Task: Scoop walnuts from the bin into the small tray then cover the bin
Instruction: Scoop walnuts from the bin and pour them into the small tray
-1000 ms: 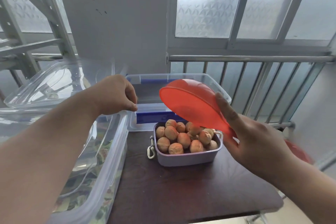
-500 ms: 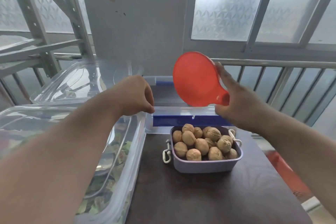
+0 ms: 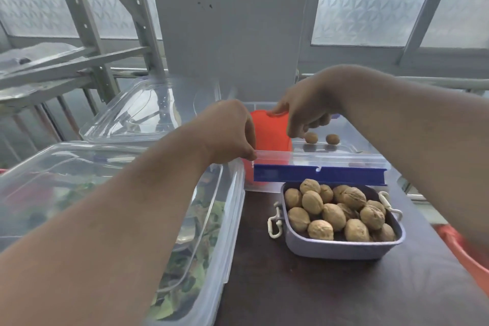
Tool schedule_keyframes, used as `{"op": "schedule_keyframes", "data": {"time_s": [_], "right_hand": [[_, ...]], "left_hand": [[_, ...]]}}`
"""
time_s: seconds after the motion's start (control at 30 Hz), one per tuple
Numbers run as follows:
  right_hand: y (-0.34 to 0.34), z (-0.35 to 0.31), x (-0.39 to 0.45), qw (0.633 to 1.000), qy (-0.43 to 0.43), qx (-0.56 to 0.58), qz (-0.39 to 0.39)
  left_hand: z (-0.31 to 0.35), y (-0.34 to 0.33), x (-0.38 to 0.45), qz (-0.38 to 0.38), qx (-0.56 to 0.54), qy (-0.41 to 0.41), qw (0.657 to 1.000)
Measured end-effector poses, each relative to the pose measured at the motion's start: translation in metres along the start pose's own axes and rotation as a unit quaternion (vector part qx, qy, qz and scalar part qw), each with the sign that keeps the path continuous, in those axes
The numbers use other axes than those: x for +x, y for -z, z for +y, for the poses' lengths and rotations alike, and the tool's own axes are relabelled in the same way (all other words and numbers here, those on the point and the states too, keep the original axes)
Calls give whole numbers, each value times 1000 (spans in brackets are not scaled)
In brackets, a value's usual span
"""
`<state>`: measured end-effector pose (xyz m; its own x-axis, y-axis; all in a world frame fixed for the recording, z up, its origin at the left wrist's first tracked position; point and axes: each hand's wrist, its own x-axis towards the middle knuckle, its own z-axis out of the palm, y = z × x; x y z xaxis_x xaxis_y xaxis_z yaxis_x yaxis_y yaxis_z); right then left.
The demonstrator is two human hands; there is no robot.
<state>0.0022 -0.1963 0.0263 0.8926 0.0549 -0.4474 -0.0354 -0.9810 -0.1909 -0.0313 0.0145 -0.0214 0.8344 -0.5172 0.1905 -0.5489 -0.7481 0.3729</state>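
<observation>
The clear walnut bin with a blue front latch stands behind the small lilac tray, which is heaped with walnuts. Two walnuts lie on the bin's floor. The red scoop sits inside the bin at its left end, partly behind the rim and latch. My right hand reaches over the bin and holds the scoop's top edge with its fingertips. My left hand pinches the bin's front left corner rim.
A large clear bin holding green leaves lies along the left of the dark table. A clear lid leans behind it. A red object sits off the table's right edge. Metal shelving and a railing stand behind.
My right hand has carried the red scoop from above the tray down into the bin's left end. My left hand has shifted from the left bin onto the walnut bin's corner rim.
</observation>
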Motion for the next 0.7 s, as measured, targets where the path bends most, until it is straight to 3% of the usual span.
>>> {"op": "schedule_keyframes", "data": {"time_s": [0.2, 0.3, 0.6, 0.7], "right_hand": [[-3, 36, 26, 968, -30, 200, -146], [-22, 58, 34, 942, -25, 291, -167], [-49, 92, 19, 890, 40, 435, -128], [-47, 96, -3, 923, 43, 380, -36]], "left_hand": [[2, 0, -1, 3, 16, -13, 1000], [1, 0, 1, -2, 11, -13, 1000], [-2, -1, 1, -4, -11, 1, 1000], [-3, -1, 0, -6, -11, 1, 1000]]}}
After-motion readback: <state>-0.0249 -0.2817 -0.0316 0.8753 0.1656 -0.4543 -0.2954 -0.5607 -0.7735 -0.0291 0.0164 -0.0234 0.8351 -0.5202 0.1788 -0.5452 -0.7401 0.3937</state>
